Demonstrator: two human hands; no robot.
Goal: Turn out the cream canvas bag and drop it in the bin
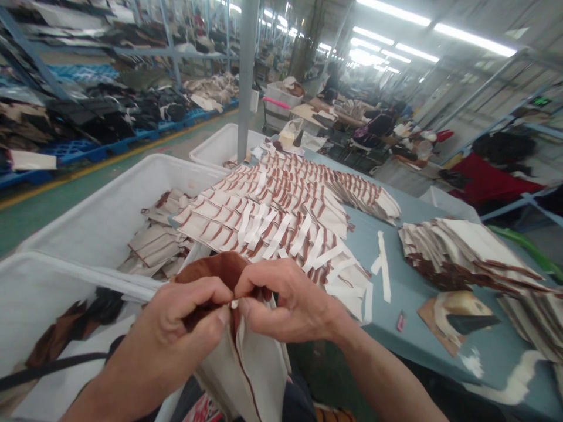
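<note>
**Both hands pinch a fabric piece (261, 369)**

Your left fingers (219, 319) and right fingers (253, 313) pinch the piece at its top edge, tips nearly meeting around a small white bit (234, 304). Its pale body hangs below them. Beyond your fingers, overlapping cream-and-brown pieces (285, 202) cover part of the tabletop (360, 240), white strips (301, 241) across the nearest rows. Left of them stands a white bin (101, 223).

The table (407, 298) has room between the cloth rows (285, 190) and the pile (470, 246). A post (246, 82) blocks its far left.
</note>
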